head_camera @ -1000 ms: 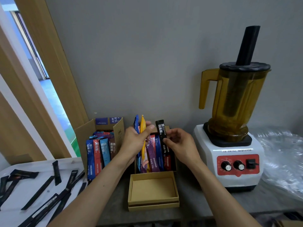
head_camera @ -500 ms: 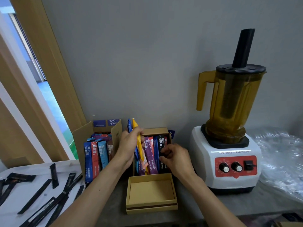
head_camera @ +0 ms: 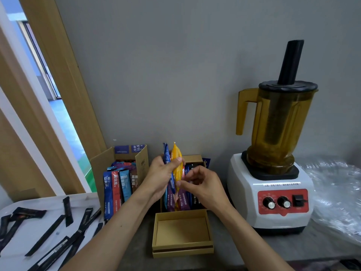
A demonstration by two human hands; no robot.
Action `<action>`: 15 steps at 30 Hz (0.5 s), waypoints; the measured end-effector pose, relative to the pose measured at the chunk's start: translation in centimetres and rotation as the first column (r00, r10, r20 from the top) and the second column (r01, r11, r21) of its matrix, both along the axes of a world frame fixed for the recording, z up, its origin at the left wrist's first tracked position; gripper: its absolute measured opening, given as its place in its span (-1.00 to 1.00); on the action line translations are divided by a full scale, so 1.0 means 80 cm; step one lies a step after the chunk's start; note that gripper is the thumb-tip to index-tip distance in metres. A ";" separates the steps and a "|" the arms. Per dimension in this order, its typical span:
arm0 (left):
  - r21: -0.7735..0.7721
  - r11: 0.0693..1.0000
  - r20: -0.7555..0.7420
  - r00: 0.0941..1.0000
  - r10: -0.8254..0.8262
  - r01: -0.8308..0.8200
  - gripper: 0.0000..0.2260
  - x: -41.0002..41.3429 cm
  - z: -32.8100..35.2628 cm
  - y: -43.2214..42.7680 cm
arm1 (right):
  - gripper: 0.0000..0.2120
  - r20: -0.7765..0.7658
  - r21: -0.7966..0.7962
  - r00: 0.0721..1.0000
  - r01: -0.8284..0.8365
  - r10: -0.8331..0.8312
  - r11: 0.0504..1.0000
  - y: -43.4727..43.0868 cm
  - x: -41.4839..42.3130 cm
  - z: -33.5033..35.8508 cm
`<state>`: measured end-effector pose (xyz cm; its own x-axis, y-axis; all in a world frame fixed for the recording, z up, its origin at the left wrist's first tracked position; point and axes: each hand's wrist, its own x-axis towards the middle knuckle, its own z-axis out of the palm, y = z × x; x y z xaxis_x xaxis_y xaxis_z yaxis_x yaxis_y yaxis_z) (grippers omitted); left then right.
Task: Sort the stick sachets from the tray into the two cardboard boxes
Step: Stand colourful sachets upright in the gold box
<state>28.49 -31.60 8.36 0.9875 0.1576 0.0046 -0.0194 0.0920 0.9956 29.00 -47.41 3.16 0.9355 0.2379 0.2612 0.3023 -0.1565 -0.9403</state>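
Holding yellow sachet point(head_camera: 176, 165) upright, left hand point(head_camera: 160, 177); right hand point(head_camera: 203, 184) pinches below.

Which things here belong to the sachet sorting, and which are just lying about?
Job: tray, black sachets on it, left cardboard box, right cardboard box, yellow sachet and blue sachet gripped in the left hand, right hand beside them.
Lying about: blender, plastic sheet, empty shallow box.
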 end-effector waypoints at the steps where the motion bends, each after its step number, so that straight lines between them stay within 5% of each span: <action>1: 0.029 1.000 0.001 1.000 -0.003 0.003 -0.68 -0.001 0.000 -0.001 | -0.77 0.013 0.009 1.000 0.010 -0.010 1.000 0.000 0.001 0.000; 8: 0.065 0.995 0.046 0.996 0.073 -0.076 -0.72 0.001 0.003 0.002 | -0.67 0.007 -0.048 0.999 -0.033 0.033 0.998 -0.002 0.000 0.001; 15: 0.033 0.998 0.057 0.997 0.042 -0.044 -0.54 0.001 0.006 0.000 | -0.78 0.059 -0.053 0.995 -0.073 0.076 0.996 0.004 0.004 0.001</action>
<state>28.56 -31.58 8.85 0.9777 0.1991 0.0661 -0.0786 0.0559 0.9953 29.31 -47.10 3.25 0.8976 0.3205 0.3028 0.3711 -0.1785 -0.9113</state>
